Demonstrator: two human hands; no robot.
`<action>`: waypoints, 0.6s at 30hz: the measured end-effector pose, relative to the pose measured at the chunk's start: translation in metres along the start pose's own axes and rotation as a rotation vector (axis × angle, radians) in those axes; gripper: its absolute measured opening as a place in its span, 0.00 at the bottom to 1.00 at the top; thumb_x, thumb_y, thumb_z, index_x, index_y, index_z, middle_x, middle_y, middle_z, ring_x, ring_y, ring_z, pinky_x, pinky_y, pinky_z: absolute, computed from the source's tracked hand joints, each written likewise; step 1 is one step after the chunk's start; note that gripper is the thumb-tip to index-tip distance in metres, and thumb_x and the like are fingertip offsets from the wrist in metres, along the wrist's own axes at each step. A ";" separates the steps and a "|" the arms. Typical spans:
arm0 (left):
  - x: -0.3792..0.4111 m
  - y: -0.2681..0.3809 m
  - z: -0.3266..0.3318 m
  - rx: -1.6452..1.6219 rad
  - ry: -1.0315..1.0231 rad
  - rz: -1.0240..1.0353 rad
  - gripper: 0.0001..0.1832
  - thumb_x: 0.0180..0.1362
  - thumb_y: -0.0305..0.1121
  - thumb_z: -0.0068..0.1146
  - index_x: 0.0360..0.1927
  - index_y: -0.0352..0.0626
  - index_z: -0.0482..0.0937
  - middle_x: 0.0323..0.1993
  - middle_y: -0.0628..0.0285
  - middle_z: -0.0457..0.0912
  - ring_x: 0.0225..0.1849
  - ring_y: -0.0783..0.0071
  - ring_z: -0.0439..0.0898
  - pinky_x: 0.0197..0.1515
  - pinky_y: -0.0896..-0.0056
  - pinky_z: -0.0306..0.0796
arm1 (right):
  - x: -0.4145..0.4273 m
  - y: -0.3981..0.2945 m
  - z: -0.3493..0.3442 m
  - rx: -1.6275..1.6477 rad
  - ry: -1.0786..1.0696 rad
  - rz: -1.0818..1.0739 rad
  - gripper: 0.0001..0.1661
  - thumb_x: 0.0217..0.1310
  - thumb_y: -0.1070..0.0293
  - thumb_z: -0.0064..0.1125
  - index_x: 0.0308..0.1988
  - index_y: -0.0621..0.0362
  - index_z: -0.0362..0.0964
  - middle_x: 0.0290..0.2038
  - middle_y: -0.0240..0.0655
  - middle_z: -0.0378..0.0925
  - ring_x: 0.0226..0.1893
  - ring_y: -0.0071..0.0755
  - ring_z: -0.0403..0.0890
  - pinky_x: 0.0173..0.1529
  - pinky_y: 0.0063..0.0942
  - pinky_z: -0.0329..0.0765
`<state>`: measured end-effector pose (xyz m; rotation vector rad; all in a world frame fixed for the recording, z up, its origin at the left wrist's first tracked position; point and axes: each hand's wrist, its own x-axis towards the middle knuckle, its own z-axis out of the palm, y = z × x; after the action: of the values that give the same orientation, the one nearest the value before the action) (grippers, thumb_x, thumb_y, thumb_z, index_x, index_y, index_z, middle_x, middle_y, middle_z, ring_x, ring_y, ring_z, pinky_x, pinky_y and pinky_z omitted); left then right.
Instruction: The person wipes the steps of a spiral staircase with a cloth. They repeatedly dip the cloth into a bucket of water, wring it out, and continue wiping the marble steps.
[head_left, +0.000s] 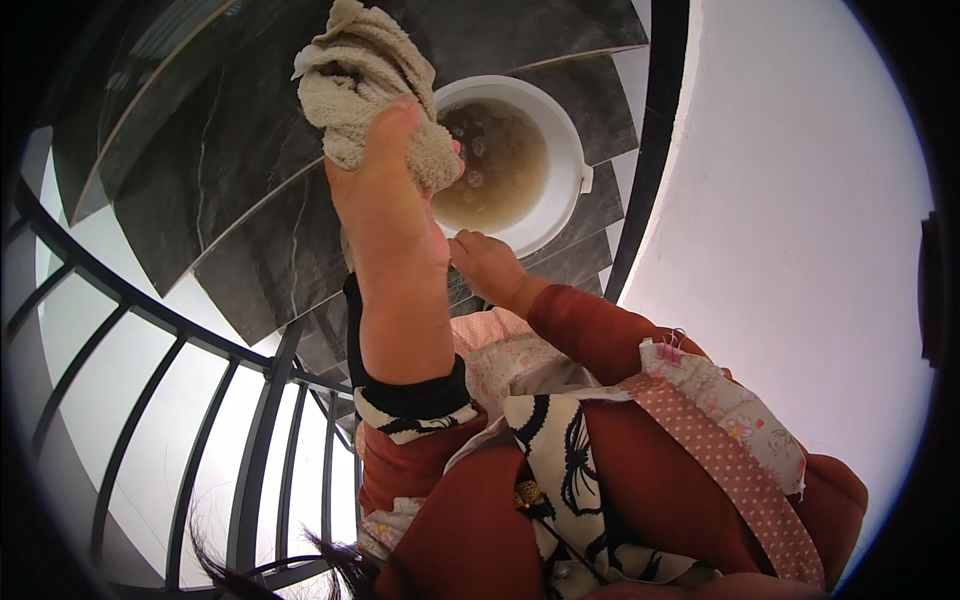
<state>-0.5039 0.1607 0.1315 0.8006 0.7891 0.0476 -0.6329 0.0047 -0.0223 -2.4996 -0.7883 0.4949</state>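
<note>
My left hand (382, 161) grips a bunched beige terry cloth (360, 82), with the thumb lying across its folds. The cloth is held out in front of me, overlapping the left side of a white plastic bucket (571, 139) in this view. Murky brownish water (517, 180) with some bubbles stands in the bucket. My right hand (487, 262) is at the bucket's near rim with its fingers curled. My left wrist is close by the right fingertips, and I cannot tell whether those fingers grip the rim or anything else.
Dark marble-look stair treads (247, 172) with pale edges fan out under the bucket. A black metal railing (157, 319) curves along the left. On the right, a white wall (780, 187) rises behind a dark skirting band (660, 112). A patterned apron (495, 360) covers my front.
</note>
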 end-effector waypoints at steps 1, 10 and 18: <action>0.000 -0.003 0.000 0.006 -0.009 -0.021 0.24 0.55 0.36 0.61 0.53 0.37 0.72 0.41 0.55 0.79 0.32 0.65 0.80 0.34 0.67 0.73 | 0.000 -0.002 -0.002 -0.002 -0.002 -0.008 0.12 0.48 0.71 0.60 0.37 0.59 0.72 0.30 0.38 0.71 0.34 0.42 0.78 0.40 0.36 0.76; 0.004 -0.008 -0.004 0.065 -0.058 -0.072 0.24 0.55 0.39 0.62 0.51 0.35 0.72 0.38 0.54 0.80 0.32 0.65 0.80 0.35 0.67 0.73 | -0.037 0.024 -0.050 0.091 -0.366 0.174 0.12 0.62 0.59 0.56 0.35 0.57 0.74 0.26 0.42 0.78 0.31 0.48 0.81 0.37 0.46 0.76; 0.000 -0.022 0.004 0.072 -0.102 -0.163 0.23 0.56 0.38 0.62 0.52 0.36 0.72 0.37 0.53 0.80 0.32 0.64 0.80 0.35 0.68 0.74 | -0.004 0.004 -0.127 0.172 -0.118 0.145 0.10 0.64 0.62 0.55 0.34 0.57 0.71 0.20 0.45 0.75 0.23 0.55 0.79 0.29 0.47 0.74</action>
<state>-0.5071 0.1429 0.1191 0.7984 0.7604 -0.1668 -0.5751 -0.0422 0.0809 -2.3946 -0.5832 0.7340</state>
